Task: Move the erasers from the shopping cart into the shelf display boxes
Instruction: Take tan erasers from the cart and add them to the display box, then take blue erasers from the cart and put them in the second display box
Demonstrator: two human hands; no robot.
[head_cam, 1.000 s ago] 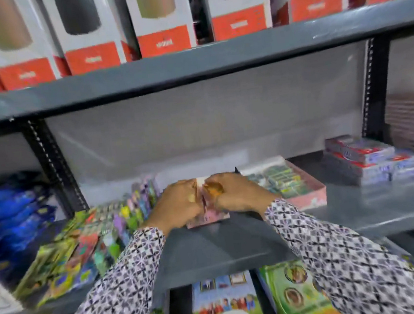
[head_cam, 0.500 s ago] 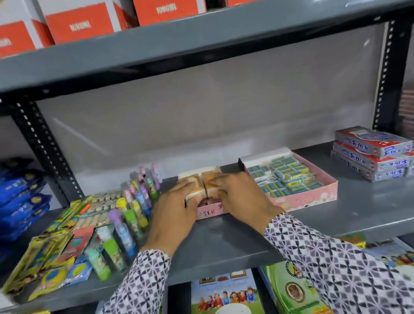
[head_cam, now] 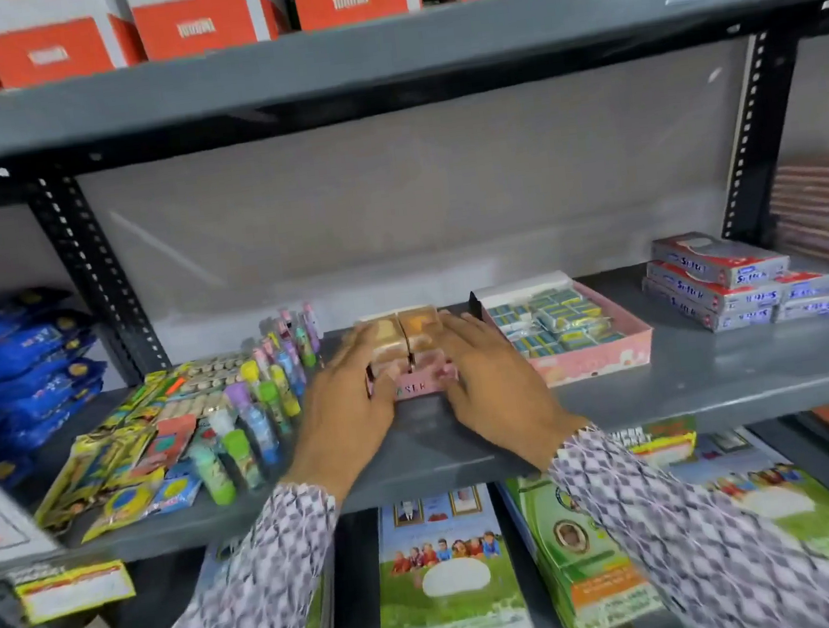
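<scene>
A small pink display box (head_cam: 413, 388) stands near the front of the grey shelf (head_cam: 719, 377), filled with brown and orange wrapped erasers (head_cam: 407, 332). My left hand (head_cam: 346, 414) presses against its left side with the thumb on the front. My right hand (head_cam: 493, 392) presses against its right side, so the box is clasped between both. Just to the right sits a wider pink display box (head_cam: 593, 360) holding several blue-green erasers (head_cam: 553, 321). No shopping cart is clearly in view.
Glue sticks (head_cam: 258, 414) and toy packets crowd the shelf to the left, with blue packets (head_cam: 10, 370) beyond the upright. Stacked silver-and-red boxes (head_cam: 729, 283) sit at the right. Red-and-white cartons (head_cam: 193, 24) line the shelf above; books (head_cam: 446, 568) lie below.
My hands have slid from the top of the erasers down to the sides of the small pink box. The view has tilted down slightly.
</scene>
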